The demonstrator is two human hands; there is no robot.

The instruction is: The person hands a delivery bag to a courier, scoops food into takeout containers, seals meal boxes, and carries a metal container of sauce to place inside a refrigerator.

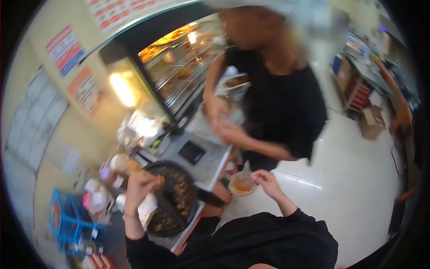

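Note:
My left hand is raised over the near-left side of a round black tray. Its fingers are pinched around a small orange piece of food. Dark and reddish bits of food lie in the tray, which has a black divider across it. Out to the right, my right hand pinches the edge of a clear plastic bag. Orange food shows in the bottom of the bag, which hangs over the floor beside the counter.
A co-worker in black stands close ahead, hands together over the counter. Behind is a lit glass food cabinet. Jars and bags crowd the left, near a blue plastic rack. A cardboard box sits on the floor at right.

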